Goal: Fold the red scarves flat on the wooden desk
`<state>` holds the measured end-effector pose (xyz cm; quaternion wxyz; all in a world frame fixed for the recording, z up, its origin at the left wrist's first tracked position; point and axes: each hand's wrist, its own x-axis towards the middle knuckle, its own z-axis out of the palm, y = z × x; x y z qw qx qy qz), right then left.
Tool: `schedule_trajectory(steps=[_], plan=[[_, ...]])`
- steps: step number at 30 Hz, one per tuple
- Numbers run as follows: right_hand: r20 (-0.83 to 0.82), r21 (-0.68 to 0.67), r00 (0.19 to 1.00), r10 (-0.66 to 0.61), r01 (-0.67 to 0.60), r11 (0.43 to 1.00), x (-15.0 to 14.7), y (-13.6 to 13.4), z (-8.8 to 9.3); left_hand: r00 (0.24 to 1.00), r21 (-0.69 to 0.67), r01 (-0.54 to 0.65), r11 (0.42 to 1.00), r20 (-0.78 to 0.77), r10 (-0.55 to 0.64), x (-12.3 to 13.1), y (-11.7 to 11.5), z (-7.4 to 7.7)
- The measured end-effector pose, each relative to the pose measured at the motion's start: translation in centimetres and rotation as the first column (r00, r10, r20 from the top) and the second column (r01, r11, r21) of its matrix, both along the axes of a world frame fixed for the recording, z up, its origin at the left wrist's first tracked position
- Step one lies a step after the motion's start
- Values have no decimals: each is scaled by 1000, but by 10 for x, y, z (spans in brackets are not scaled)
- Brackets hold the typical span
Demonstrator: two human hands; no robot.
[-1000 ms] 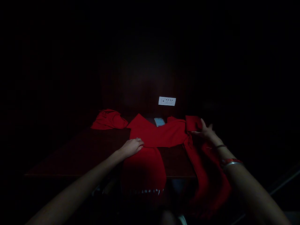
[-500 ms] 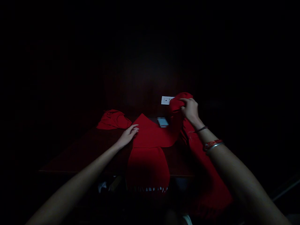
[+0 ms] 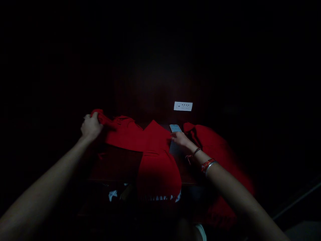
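Note:
A long red scarf [image 3: 155, 157] lies across a dark wooden table [image 3: 115, 165], its fringed end hanging over the near edge. My left hand [image 3: 90, 127] is closed on a bunched part of the scarf at the far left, lifted slightly. My right hand [image 3: 181, 138] rests with fingers stretched out at the right edge of the scarf's folded middle, just in front of a phone [image 3: 175, 128]. Another red heap [image 3: 210, 144] of the cloth lies to the right and trails off the table.
A white socket plate [image 3: 183, 106] is on the dark wall behind the table. The room is very dark; some pale items [image 3: 112, 194] show under the table's near edge.
My left hand moved left and gripped the scarf's bunched left end. My right hand let go of the raised right part, which dropped to the table, and came down beside the phone.

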<state>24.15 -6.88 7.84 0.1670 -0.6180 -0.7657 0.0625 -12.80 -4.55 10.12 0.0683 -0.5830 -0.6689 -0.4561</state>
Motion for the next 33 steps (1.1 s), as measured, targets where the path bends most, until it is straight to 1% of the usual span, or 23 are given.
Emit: schedule_trajectory(steps=[1,2,3,4,5,6,8,9,10,11,12,13,15,17,19,21,23,25,27,30,31,32,33], plan=[[4,-28,1000,-14,14,999,5,-3,-7,991,-10,-110,994,-76,109,-1,0,7],[-1,-52,1000,-14,14,999,7,-5,-15,968,-37,-212,977,-145,205,4,-2,12],[-15,-71,1000,-8,7,997,5,-8,-22,941,-75,-283,956,-211,262,15,-5,14],[-31,-88,999,-3,1,996,0,-11,-30,921,-141,-312,939,-289,262,31,-10,14],[-42,-99,999,-6,1,995,-7,-13,-37,909,-235,-263,936,-386,159,51,-14,10],[-37,-103,999,-16,12,995,-14,-14,-43,907,-278,-194,941,-417,64,73,-19,3],[27,-84,998,-48,50,995,-25,-13,-52,880,-361,-20,932,-449,-155,113,-25,-20],[69,-70,996,-63,68,995,-27,-12,-55,843,-420,93,903,-450,-296,129,-26,-34],[102,-59,992,-74,80,995,-27,-11,-57,742,-484,260,835,-454,-494,140,-26,-47],[124,-52,989,-82,89,995,-25,-9,-58,677,-528,320,787,-453,-580,146,-24,-60],[134,-45,987,-88,95,994,-21,-8,-59,646,-596,326,734,-426,-633,149,-21,-71],[137,-36,986,-96,102,994,-16,-6,-59,634,-651,316,690,-396,-664,149,-17,-80],[142,-20,983,-115,119,993,-5,-5,-60,665,-715,266,647,-349,-660,145,-7,-91],[146,3,982,-117,118,993,3,-4,-59,678,-704,262,660,-352,-646,142,0,-93],[146,41,985,-88,83,996,6,-4,-57,676,-660,273,700,-386,-628,147,3,-90],[128,72,991,-39,30,997,7,-3,-54,684,-606,279,745,-419,-597,159,1,-86],[79,35,997,13,-15,999,10,-3,-51,695,-516,312,798,-449,-562,174,-1,-85],[-26,-63,1000,-4,2,998,15,-3,-50,690,-431,377,820,-460,-559,189,-1,-87],[-130,-150,987,-94,74,986,20,-2,-52,656,-412,452,791,-448,-608,201,6,-92],[-199,-195,956,-217,178,964,25,-2,-59,558,-505,520,688,-409,-722,215,19,-100],[-224,-203,946,-236,191,960,26,-1,-60,539,-522,528,670,-404,-739,219,22,-102],[-259,-214,932,-255,202,956,26,-1,-61,545,-519,523,676,-405,-734,221,24,-103],[-298,-223,916,-268,207,953,26,-1,-62,581,-498,500,708,-413,-701,223,24,-103]])
